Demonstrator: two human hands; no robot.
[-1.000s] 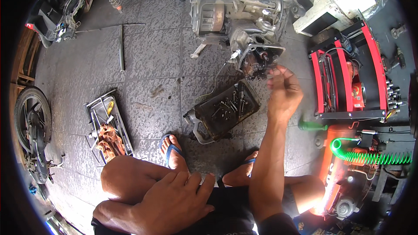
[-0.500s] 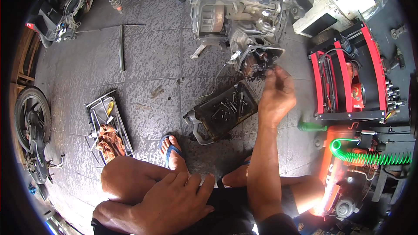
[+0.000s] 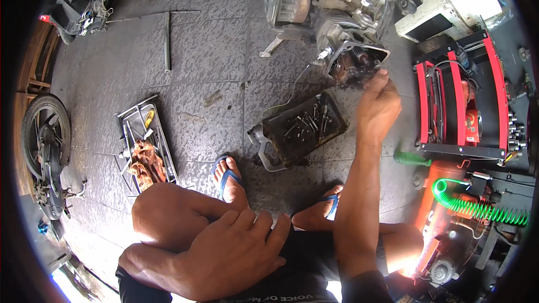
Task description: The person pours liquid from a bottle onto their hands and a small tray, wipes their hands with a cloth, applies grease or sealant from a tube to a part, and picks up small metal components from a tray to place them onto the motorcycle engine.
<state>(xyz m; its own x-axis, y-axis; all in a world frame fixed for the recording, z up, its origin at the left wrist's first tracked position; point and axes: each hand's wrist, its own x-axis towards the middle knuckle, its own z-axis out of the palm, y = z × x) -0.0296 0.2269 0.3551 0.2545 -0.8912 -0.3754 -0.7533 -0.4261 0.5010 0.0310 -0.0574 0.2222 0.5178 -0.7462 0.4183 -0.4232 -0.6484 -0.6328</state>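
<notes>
My right hand (image 3: 380, 104) reaches forward to the open end of the engine's cylinder head (image 3: 359, 59), fingers closed in a pinch. Whatever it pinches is hidden or too small to name. Springs and dark, oily parts show inside that opening. The greasy engine (image 3: 325, 0) rests on the floor. Lying across my lap, my left hand (image 3: 236, 249) holds nothing, its fingers loosely apart. Between my feet and the engine is a cut-open dark jerrycan (image 3: 271, 160) used as a tray, with several bolts and small metal parts (image 3: 309, 123) in it.
On the left a metal rack (image 3: 163, 157) holds a brown rag (image 3: 147, 163). Farther left stands a motorcycle wheel (image 3: 59, 123). A red and black tool trolley (image 3: 460, 101) is at right, beside an orange compressor tank (image 3: 435, 196) and a coiled green hose (image 3: 477, 209).
The whole view has shifted, so the engine and tray sit farther right and higher. My right hand stays by the cylinder head, its wrist slightly turned. The left hand remains on my lap.
</notes>
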